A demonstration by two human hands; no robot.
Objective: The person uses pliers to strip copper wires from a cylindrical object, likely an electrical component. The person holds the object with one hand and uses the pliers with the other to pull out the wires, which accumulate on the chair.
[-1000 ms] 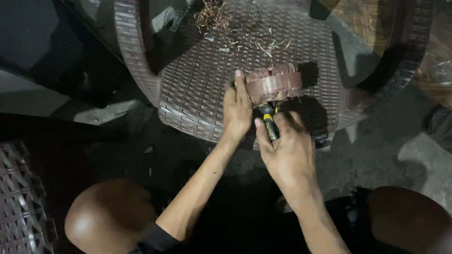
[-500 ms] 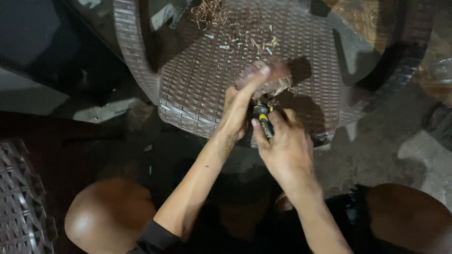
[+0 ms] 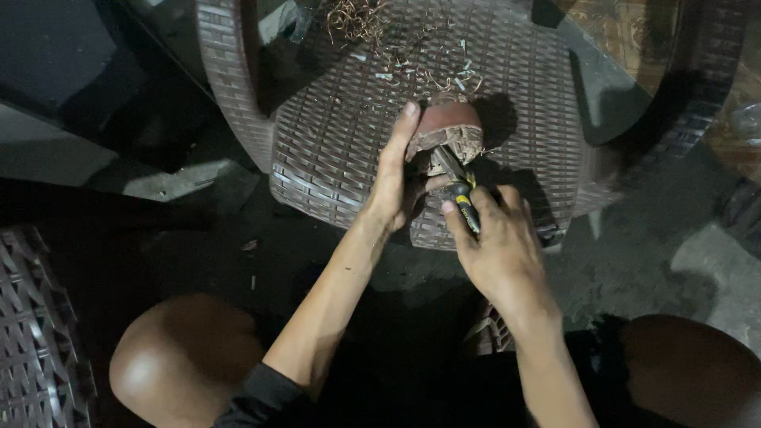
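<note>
left hand [image 3: 394, 184] grips reddish motor core [image 3: 446, 131], fingers behind | right hand [image 3: 501, 238] clasps pliers [image 3: 460, 189], probably

Since a second ago, the reddish-brown round motor winding core [image 3: 448, 131] has been tipped from lying broadside to standing on edge, its top toward 12 o'clock. The left hand [image 3: 396, 178] slid from its 9 o'clock flank, fingers now stretched upward alongside.

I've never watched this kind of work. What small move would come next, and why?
Probably a short pry with the tool. The right hand has its tip set against the copper-wound part, which the left hand tilts and steadies on the woven chair seat, where wire scraps lie.
</note>
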